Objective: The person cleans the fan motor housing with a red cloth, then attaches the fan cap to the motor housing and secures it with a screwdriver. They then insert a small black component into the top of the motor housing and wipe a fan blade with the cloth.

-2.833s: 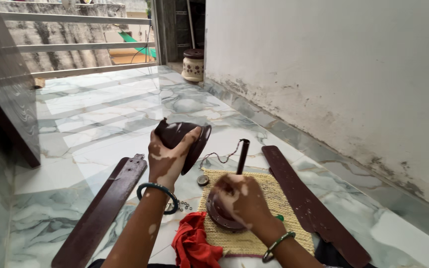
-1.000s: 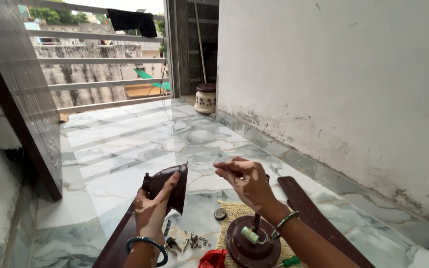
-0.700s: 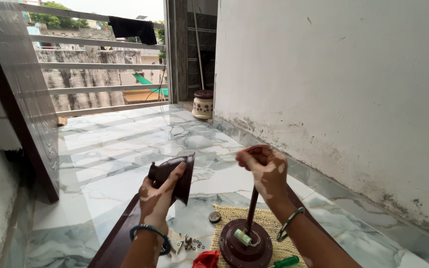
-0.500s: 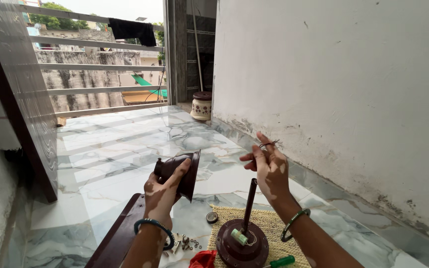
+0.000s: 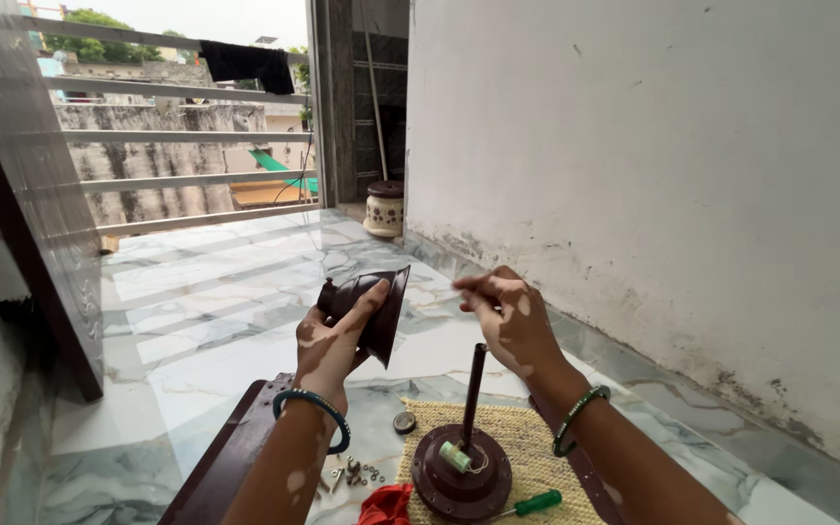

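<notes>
My left hand (image 5: 331,342) grips a dark brown cup-shaped metal cover (image 5: 383,303), held up at chest height with its wide mouth facing right. My right hand (image 5: 514,328) is raised beside it, a little apart, fingertips pinched on something small and thin that is blurred. Below both hands a dark brown round motor housing (image 5: 462,483) rests on a woven straw mat (image 5: 535,445), with its rod (image 5: 473,387) standing upright. A small pale green cylinder (image 5: 455,456) lies on the housing.
Long brown blades lie on the marble floor at the left (image 5: 228,459) and right (image 5: 587,469) of the mat. Loose screws (image 5: 358,474), a round cap (image 5: 403,422), a red cloth (image 5: 387,506) and a green-handled screwdriver (image 5: 535,503) lie nearby. White wall at right; ceramic pot (image 5: 385,207) far back.
My right hand has lifted from the rod's top and drifted left toward the cover with its fingers pinched. My left hand has raised the cover slightly.
</notes>
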